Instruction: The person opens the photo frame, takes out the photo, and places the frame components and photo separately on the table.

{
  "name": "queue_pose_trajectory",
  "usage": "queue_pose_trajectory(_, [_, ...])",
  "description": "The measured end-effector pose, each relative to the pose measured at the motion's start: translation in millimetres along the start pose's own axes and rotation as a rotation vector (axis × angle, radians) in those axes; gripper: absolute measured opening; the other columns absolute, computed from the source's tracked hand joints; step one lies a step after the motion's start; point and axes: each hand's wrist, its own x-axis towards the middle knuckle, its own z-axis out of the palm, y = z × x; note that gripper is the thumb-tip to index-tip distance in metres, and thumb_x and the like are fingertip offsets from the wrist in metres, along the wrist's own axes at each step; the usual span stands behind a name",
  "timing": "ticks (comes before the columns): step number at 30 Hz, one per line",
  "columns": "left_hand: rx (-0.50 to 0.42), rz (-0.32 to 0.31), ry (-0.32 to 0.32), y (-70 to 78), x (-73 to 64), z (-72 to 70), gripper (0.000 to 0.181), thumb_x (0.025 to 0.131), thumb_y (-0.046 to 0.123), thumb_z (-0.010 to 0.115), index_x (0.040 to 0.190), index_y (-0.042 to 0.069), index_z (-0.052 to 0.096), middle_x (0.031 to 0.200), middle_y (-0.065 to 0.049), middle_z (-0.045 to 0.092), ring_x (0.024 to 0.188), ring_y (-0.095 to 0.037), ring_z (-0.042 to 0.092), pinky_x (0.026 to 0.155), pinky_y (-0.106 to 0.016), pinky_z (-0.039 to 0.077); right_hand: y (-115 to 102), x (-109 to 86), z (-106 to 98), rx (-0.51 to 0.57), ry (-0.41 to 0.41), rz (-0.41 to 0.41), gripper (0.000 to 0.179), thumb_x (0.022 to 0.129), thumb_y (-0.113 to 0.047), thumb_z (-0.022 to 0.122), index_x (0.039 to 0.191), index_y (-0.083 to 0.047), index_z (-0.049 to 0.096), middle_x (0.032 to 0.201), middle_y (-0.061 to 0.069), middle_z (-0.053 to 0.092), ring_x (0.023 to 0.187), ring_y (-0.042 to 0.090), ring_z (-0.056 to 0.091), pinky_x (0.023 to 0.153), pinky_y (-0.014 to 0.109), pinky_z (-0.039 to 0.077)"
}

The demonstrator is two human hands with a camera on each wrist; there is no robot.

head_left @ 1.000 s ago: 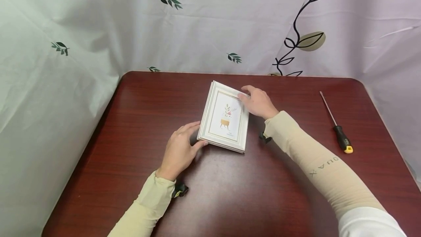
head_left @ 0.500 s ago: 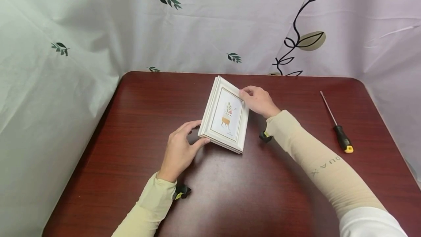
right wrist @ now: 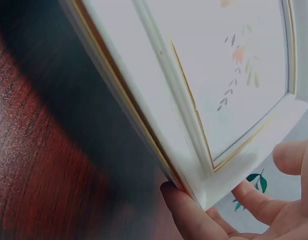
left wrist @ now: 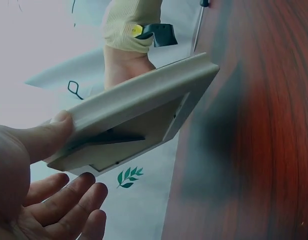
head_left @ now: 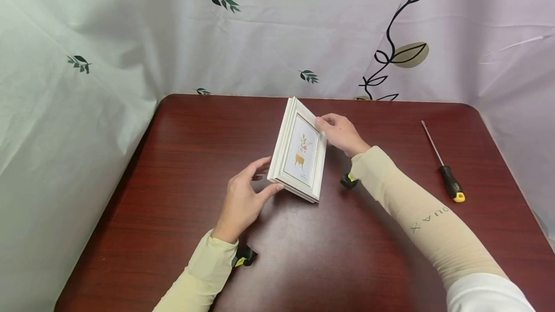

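White picture frame [head_left: 300,154] tilted above the table [head_left: 173,158], pinched in left hand [head_left: 244,201] and right hand [head_left: 342,134] fingers

Screwdriver [head_left: 443,164] on red-brown table [head_left: 173,167] — leaf-print backdrop [head_left: 130,37] behind.

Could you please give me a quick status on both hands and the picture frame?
Left hand pinches picture frame at its near left corner; right hand grips its far right edge. Frame tilted up on its right edge on the table. Screwdriver apart, far right.
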Motion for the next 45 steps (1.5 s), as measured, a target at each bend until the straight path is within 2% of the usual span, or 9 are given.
queue_pose_trajectory(12, [-0.074,-0.016,-0.059,3.7,-1.6,9.1,0.071,0.072,0.026,0.092,0.134,0.007,0.062,0.115,-0.002,0.072,0.106,-0.016,0.067,0.087,-0.038,0.056,-2.8,0.4,0.4,0.153,0.007,0.055,0.066,0.107,-0.049,0.035,0.151,-0.001,0.039,0.149,0.020,0.044,0.130,0.034,0.052,0.100,0.047,0.051])
queue_pose_trajectory(20, [-0.220,-0.108,-0.123,4.1,-5.4,17.6,0.074,0.072,0.025,0.092,0.135,0.005,0.059,0.118,-0.004,0.071,0.108,-0.017,0.068,0.086,-0.031,0.057,-9.2,-1.1,0.6,0.317,0.006,0.068,0.068,0.107,-0.052,0.026,0.145,0.002,0.042,0.145,0.021,0.047,0.127,0.035,0.054,0.099,0.046,0.052])
queue_pose_trajectory(25, [-0.383,-0.193,-0.169,3.7,-6.6,22.9,0.074,0.074,0.017,0.090,0.138,0.002,0.055,0.121,-0.011,0.070,0.109,-0.022,0.069,0.086,-0.031,0.058,-12.8,-1.6,-1.4,0.361,-0.010,0.070,0.069,0.107,-0.053,0.028,0.148,0.001,0.040,0.147,0.020,0.045,0.126,0.036,0.053,0.100,0.046,0.051])
queue_pose_trajectory(27, [-0.413,-0.235,-0.187,3.4,-6.9,23.9,0.076,0.076,0.016,0.090,0.140,0.001,0.053,0.124,-0.013,0.068,0.113,-0.024,0.067,0.089,-0.033,0.057,-14.1,-1.9,-2.1,0.363,-0.018,0.068,0.070,0.106,-0.054,0.028,0.149,0.000,0.039,0.149,0.019,0.042,0.128,0.036,0.052,0.101,0.047,0.050])
queue_pose_trajectory(32, [-0.359,-0.331,-0.268,2.3,-6.0,25.1,0.084,0.079,0.031,0.087,0.148,0.005,0.046,0.135,-0.013,0.063,0.120,-0.026,0.063,0.093,-0.041,0.055,-15.3,-1.9,-3.0,0.384,-0.030,0.073,0.071,0.105,-0.058,0.026,0.146,-0.001,0.036,0.152,0.017,0.039,0.130,0.037,0.050,0.101,0.048,0.050])
queue_pose_trajectory(36, [-0.320,-0.350,-0.318,-0.7,-4.2,26.5,0.091,0.081,0.046,0.083,0.152,0.006,0.042,0.143,-0.012,0.057,0.122,-0.025,0.062,0.095,-0.043,0.054,-15.0,-1.5,-2.9,0.433,-0.046,0.081,0.074,0.104,-0.060,0.022,0.147,0.000,0.033,0.153,0.018,0.039,0.130,0.038,0.050,0.103,0.048,0.048])
queue_pose_trajectory(39, [-0.446,-0.372,-0.361,-3.0,-2.7,28.3,0.098,0.082,0.048,0.081,0.155,0.002,0.034,0.147,-0.017,0.051,0.124,-0.028,0.060,0.094,-0.044,0.055,-14.4,-0.9,-2.6,0.482,-0.045,0.093,0.071,0.105,-0.060,0.021,0.142,-0.002,0.038,0.150,0.019,0.043,0.125,0.036,0.053,0.104,0.049,0.048])
queue_pose_trajectory(42, [-0.600,-0.410,-0.405,-3.8,-1.6,30.6,0.107,0.081,0.051,0.081,0.157,0.001,0.026,0.149,-0.022,0.047,0.123,-0.030,0.060,0.091,-0.044,0.056,-14.2,0.0,-2.2,0.549,-0.042,0.109,0.062,0.105,-0.060,0.021,0.126,-0.006,0.046,0.141,0.018,0.050,0.116,0.030,0.058,0.104,0.050,0.047])
queue_pose_trajectory(45, [-0.676,-0.432,-0.432,-3.3,-1.3,33.4,0.121,0.074,0.059,0.082,0.159,0.001,0.019,0.156,-0.022,0.037,0.122,-0.029,0.060,0.092,-0.044,0.055,-14.2,0.6,-1.6,0.597,-0.056,0.114,0.056,0.104,-0.061,0.022,0.113,-0.011,0.048,0.129,0.014,0.054,0.109,0.026,0.060,0.104,0.051,0.047])
